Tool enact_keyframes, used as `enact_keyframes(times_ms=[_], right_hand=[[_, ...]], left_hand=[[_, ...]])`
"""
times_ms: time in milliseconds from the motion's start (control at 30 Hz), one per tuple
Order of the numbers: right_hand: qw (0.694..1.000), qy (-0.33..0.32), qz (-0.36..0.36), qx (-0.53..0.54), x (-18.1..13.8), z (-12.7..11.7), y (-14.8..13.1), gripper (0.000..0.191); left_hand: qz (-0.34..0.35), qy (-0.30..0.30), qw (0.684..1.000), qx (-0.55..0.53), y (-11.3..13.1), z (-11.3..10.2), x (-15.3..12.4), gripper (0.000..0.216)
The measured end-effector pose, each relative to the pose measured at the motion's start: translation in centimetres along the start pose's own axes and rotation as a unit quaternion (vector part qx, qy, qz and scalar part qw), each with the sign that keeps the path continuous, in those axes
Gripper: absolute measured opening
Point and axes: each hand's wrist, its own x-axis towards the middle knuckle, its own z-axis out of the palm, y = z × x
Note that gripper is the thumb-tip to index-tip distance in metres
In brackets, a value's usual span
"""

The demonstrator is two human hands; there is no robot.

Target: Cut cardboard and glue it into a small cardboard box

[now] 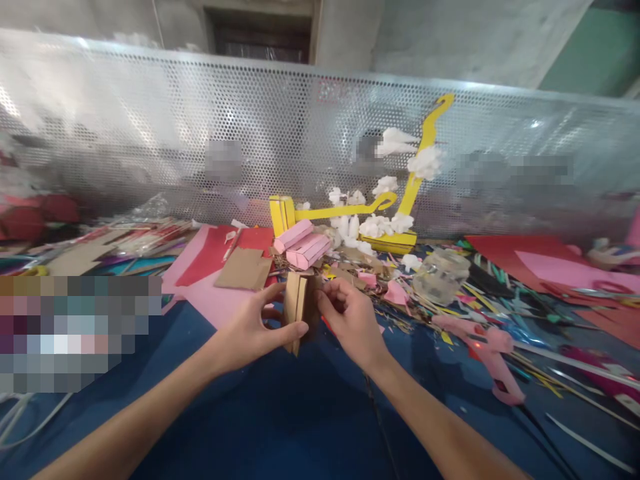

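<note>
Upright between both hands, above the blue table, is a small folded piece of brown cardboard [295, 310], box-like with a slit along its front. My left hand [255, 323] grips its left side, thumb across the front and fingers behind. Closed in a pinch, my right hand [350, 317] holds the darker right-hand panel of the same cardboard. Just beyond them lie two pink paper-covered blocks [307, 248]. Yellow hook-shaped cutouts [345, 211] with white fluffy tufts [425, 162] stand farther back.
A pink glue gun [480, 350] with a small red light lies at right, its cord trailing forward. Behind are a clear lumpy block [441, 277], paper scraps and red sheets [510, 260]. At left are pink paper [200, 303] and flat cardboard [243, 269]. A perforated metal screen [280, 133] closes the back.
</note>
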Motion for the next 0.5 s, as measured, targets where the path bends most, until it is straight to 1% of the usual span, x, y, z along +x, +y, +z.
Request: enact_keyframes(times_ms=[500], right_hand=[[1.0, -0.003, 0.013, 0.019, -0.11, 0.17, -0.24, 0.018]], left_hand=[[0.015, 0.008, 1.0, -0.013, -0.6, 0.08, 0.17, 0.063]])
